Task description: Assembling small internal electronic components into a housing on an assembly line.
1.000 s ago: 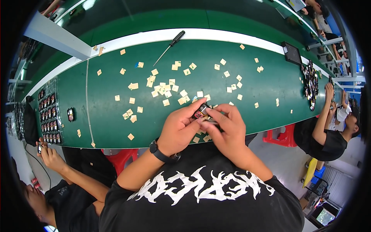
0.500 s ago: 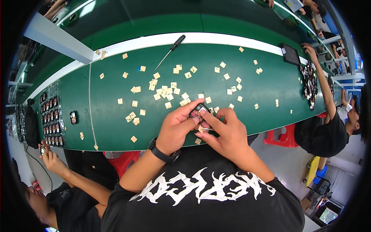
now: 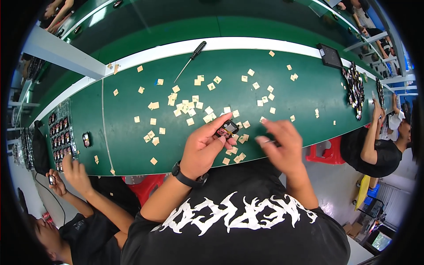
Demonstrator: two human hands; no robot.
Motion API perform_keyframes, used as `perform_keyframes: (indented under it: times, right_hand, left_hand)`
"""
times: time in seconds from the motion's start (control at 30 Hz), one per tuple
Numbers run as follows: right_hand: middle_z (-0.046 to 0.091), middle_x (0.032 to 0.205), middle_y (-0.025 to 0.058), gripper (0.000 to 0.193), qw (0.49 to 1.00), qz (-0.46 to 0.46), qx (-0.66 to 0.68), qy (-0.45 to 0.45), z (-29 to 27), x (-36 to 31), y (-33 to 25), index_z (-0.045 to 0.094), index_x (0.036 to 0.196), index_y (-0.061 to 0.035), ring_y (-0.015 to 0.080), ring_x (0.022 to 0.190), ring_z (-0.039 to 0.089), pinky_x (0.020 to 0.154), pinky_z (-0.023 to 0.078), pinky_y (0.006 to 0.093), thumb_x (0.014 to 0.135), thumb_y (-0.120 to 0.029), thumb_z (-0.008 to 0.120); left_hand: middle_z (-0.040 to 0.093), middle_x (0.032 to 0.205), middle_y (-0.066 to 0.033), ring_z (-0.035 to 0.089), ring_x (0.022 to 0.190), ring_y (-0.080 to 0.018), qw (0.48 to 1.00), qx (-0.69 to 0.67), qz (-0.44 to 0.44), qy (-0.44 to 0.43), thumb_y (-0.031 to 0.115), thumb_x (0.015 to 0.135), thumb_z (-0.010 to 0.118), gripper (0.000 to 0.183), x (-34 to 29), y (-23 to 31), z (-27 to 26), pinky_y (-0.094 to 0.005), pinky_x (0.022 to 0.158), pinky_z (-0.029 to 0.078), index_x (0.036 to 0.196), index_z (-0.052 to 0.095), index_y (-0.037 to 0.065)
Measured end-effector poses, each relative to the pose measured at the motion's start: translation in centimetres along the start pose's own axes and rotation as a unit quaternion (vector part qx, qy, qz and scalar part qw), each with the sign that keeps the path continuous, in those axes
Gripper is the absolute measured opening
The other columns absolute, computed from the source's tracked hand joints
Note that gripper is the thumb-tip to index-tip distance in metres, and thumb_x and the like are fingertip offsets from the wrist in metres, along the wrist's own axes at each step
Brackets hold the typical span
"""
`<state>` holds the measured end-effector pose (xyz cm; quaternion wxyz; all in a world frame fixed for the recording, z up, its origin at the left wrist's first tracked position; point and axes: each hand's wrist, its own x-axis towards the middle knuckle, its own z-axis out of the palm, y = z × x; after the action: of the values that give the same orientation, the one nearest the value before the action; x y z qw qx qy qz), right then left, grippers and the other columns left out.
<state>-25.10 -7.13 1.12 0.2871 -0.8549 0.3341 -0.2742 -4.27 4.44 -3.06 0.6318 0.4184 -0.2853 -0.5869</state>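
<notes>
From my remote seat, in the head view, I'm watching the left hand [image 3: 204,145] gripping a small black handheld device [image 3: 229,128] by its edges, above the near side of the green tabletop [image 3: 126,141]. The right hand [image 3: 282,143] is hanging apart from it, to its right, thumb and forefinger spreading; blur is hiding whether anything is sitting between them, so I cannot tell. Cream paper squares [image 3: 153,161] are lying scattered around, with a screwdriver [image 3: 192,58] resting beyond them. No square is showing on the visible face of the held piece, so I'm judging that side bared. Similar devices [image 3: 60,127] are filling rows at far left, a lone device [image 3: 86,139] is lying near them, and a dark heap [image 3: 354,90] is sitting at right; which are finished or waiting, I'm not managing to tell.
</notes>
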Motion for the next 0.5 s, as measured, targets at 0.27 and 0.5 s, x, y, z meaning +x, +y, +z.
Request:
perform_keyframes:
  times: [0.27,0.5]
  right_hand:
    - [0.064,0.095,0.0143,0.029,0.878,0.180,-0.381,0.228,-11.4,-1.7,14.2,0.071,0.113,-0.0021,0.0315,0.088,0.064,0.078,0.052,0.0398,0.090,-0.019,0.072]
    - [0.057,0.121,0.0259,0.054,0.785,0.252,-0.515,0.234,-18.8,-3.7,27.0,0.060,0.136,-0.0082,0.0428,0.108,0.061,0.090,0.052,0.0471,0.095,-0.044,0.065]
  left_hand:
    - [0.062,0.116,-0.0122,0.065,0.094,-0.0139,0.994,0.093,0.049,-0.003,-0.015,0.088,0.043,0.060,0.4,0.2,0.4,-0.0267,0.083,0.053,0.144,0.054,0.003]
    - [0.055,0.122,-0.0117,0.064,0.095,-0.0137,0.992,0.114,0.051,0.031,-0.015,0.090,0.048,0.055,-1.0,1.0,0.8,-0.0267,0.086,0.053,0.142,0.055,0.001]
